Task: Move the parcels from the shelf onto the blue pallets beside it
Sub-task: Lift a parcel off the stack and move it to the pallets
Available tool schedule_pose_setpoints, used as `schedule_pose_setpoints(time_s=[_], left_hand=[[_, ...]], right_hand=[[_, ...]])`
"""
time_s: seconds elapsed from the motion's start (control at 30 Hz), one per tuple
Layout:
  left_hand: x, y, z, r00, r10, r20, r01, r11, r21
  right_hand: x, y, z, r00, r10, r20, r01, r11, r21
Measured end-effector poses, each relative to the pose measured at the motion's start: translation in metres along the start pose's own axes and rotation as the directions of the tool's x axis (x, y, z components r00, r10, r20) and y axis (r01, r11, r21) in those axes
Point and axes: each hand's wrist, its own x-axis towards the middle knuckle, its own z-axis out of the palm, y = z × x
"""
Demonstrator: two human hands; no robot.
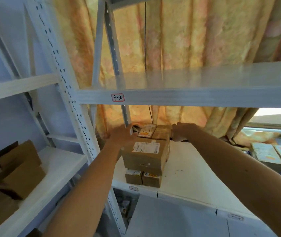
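Forearms (88, 194) fwd, L hand (122, 136), R hand (182, 131) flanking rear parcel (162, 131)

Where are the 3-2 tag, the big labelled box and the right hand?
3-2 tag (117, 97): head view, tag's middle.
big labelled box (145, 157): head view, just below its label.
right hand (181, 131): head view, back of the hand.
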Motion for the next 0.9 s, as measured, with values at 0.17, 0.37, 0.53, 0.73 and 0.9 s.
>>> schedule_pose_setpoints(time_s=[0.17, 0.37, 0.53, 0.73, 0.9], left_hand=[[0.027, -0.032, 0.016, 0.996, 0.087, 0.031, -0.089, 0.994, 0.064], [0.064, -0.074, 0.024, 0.982, 0.138, 0.127, -0.135, 0.99, -0.035], [0.072, -0.087, 0.031, 0.96, 0.226, 0.168, -0.217, 0.974, -0.068], [0.079, -0.083, 0.045, 0.925, 0.316, 0.211, -0.288, 0.945, -0.152], [0.084, -0.08, 0.057, 0.903, 0.357, 0.238, -0.309, 0.926, -0.216]], right_hand=[[0.014, -0.02, -0.016, 0.997, 0.074, -0.007, -0.074, 0.996, 0.05], [0.02, -0.057, -0.023, 0.979, 0.171, 0.113, -0.177, 0.983, 0.047], [0.039, -0.074, 0.003, 0.965, 0.249, 0.085, -0.249, 0.968, -0.005], [0.115, -0.028, 0.077, 0.949, 0.229, 0.215, -0.27, 0.945, 0.183], [0.032, -0.087, 0.013, 0.938, 0.207, 0.278, -0.287, 0.913, 0.289]])
